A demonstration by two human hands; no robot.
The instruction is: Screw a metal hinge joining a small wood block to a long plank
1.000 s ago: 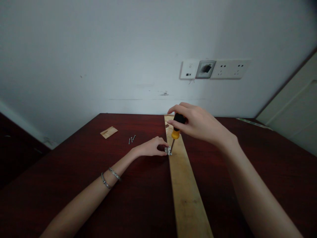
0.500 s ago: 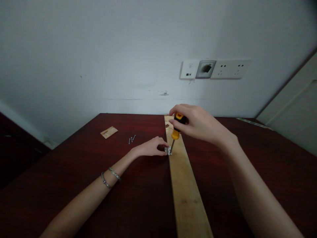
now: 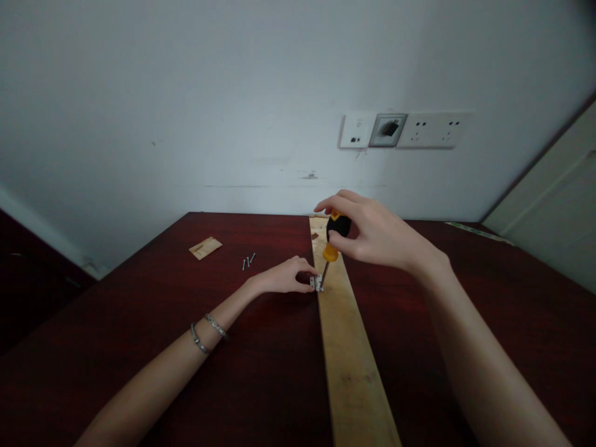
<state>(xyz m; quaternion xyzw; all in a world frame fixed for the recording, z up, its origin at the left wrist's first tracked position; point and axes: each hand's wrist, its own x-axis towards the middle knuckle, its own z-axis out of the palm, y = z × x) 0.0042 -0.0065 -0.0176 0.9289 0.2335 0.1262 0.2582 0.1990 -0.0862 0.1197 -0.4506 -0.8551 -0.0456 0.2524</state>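
A long pale wooden plank (image 3: 347, 347) lies lengthwise on the dark red table (image 3: 186, 347). A small silver hinge (image 3: 316, 283) sits at the plank's left edge. My left hand (image 3: 284, 277) pinches the hinge and holds it against the wood. My right hand (image 3: 372, 233) grips the black and yellow handle of a screwdriver (image 3: 332, 239) from above. The screwdriver stands nearly upright, with its tip down at the hinge.
Three loose screws (image 3: 248, 261) lie on the table left of my left hand. A small wooden offcut (image 3: 205, 248) lies farther left. Wall sockets (image 3: 403, 130) are on the white wall behind. A pale door or panel (image 3: 554, 205) stands at the right.
My right hand's fingers have shifted round the screwdriver handle, which has turned a little on the spot. The left hand and the hinge have stayed put.
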